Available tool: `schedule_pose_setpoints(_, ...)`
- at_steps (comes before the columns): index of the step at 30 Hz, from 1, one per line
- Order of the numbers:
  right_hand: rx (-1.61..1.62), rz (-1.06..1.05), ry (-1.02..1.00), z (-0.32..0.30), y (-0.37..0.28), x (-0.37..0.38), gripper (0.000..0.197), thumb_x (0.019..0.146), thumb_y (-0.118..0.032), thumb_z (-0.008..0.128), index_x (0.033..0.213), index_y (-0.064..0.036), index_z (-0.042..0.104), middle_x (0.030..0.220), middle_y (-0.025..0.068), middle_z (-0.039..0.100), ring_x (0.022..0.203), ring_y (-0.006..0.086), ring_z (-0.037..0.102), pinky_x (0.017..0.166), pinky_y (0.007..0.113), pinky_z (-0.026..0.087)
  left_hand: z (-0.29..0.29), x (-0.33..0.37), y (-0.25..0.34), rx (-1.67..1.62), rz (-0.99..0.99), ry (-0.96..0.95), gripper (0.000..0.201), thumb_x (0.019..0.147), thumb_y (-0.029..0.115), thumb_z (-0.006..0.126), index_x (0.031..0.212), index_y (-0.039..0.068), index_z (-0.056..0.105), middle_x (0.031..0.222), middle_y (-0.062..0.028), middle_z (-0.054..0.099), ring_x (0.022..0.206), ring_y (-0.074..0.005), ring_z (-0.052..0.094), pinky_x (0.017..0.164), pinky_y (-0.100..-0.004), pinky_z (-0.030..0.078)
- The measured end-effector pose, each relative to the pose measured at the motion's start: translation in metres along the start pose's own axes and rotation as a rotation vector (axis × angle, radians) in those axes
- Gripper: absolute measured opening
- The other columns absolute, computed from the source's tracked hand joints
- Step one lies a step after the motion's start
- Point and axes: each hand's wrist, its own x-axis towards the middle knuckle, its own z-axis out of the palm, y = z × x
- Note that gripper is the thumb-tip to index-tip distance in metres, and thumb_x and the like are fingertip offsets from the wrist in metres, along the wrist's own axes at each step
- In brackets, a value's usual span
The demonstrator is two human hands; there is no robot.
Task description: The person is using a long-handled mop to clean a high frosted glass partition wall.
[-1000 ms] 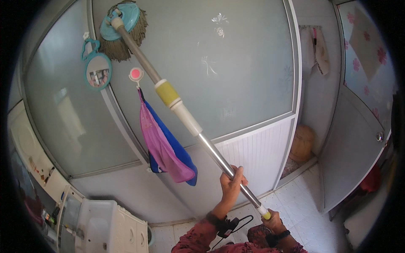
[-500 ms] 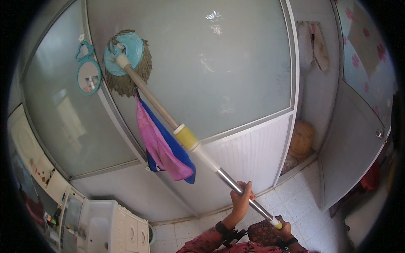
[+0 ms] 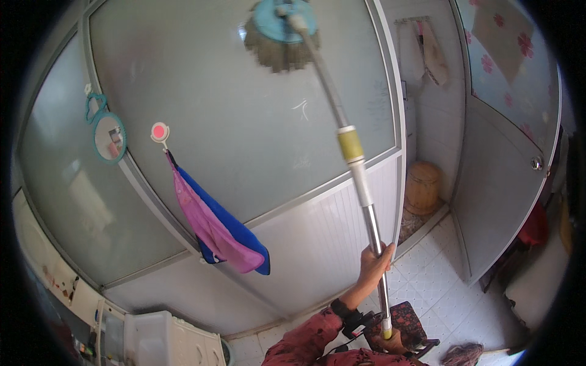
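Note:
A mop with a blue round plate and grey-brown strands is raised to the upper part of a frosted glass panel. Its handle slants down toward me, with a yellow-green collar midway and a shiny metal lower section. Around that metal section my left hand is closed. My right hand grips the pole's lower end, by its yellow-green tip; some of its fingers are hidden. Pink and blue cloths hang to the left of the pole from a round pink-and-white hook.
A blue-rimmed mirror hangs at left, above a white sink. At right, a grey door stands ajar beside an orange-brown bin. A dark floral stool and a strand mop head are on the tiled floor.
The mop head has swept right and upward across the glass, uncovering the pink-and-white hook. Its handle is now steeper. Both hands have kept their grip, the left moving right and up.

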Motion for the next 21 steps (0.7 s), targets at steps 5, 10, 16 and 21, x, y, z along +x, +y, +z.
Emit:
schedule_pose_setpoints(5,0.101,0.111,-0.017,0.023,-0.036,-0.009,0.02,0.067,-0.015,0.068,0.065,-0.0057,0.05,0.054,0.0011,0.052,0.048,0.0088,0.05,0.044,0.023,0.04,0.002,0.012,-0.011,0.191,-0.026,-0.117,0.027,0.077,0.028,0.06,0.074,0.005,0.045,0.051,0.0019,0.043,0.041,-0.0062,0.042,0.038,-0.0202,0.033)
schedule_pose_setpoints(10,0.108,0.119,-0.06,0.028,-0.026,-0.006,0.02,0.067,-0.012,0.068,0.066,-0.0054,0.049,0.053,0.0014,0.051,0.046,0.0088,0.049,0.043,0.023,0.04,-0.003,0.001,0.007,0.147,-0.006,-0.107,0.024,0.077,0.022,0.059,0.071,0.006,0.042,0.051,0.0012,0.043,0.042,-0.0063,0.041,0.038,-0.0199,0.032)
schedule_pose_setpoints(16,-0.051,0.036,-0.138,0.022,-0.062,0.02,0.016,0.069,-0.013,0.065,0.067,-0.0066,0.05,0.053,-0.0025,0.047,0.047,0.0056,0.043,0.043,0.021,0.037,-0.044,-0.024,0.058,0.069,0.117,0.095,0.02,0.08,0.02,0.056,0.071,0.007,0.043,0.051,-0.0002,0.045,0.042,-0.0081,0.042,0.039,-0.0203,0.033)
schedule_pose_setpoints(21,-0.268,-0.067,-0.035,0.02,-0.106,0.048,0.021,0.068,-0.019,0.061,0.08,-0.003,0.056,0.059,0.0044,0.056,0.053,0.0146,0.053,0.052,0.028,0.043,-0.072,-0.036,0.095,-0.076,0.271,0.29,0.02,0.081,0.015,0.053,0.068,0.008,0.038,0.047,-0.0005,0.036,0.038,-0.0101,0.038,0.036,-0.0246,0.031)
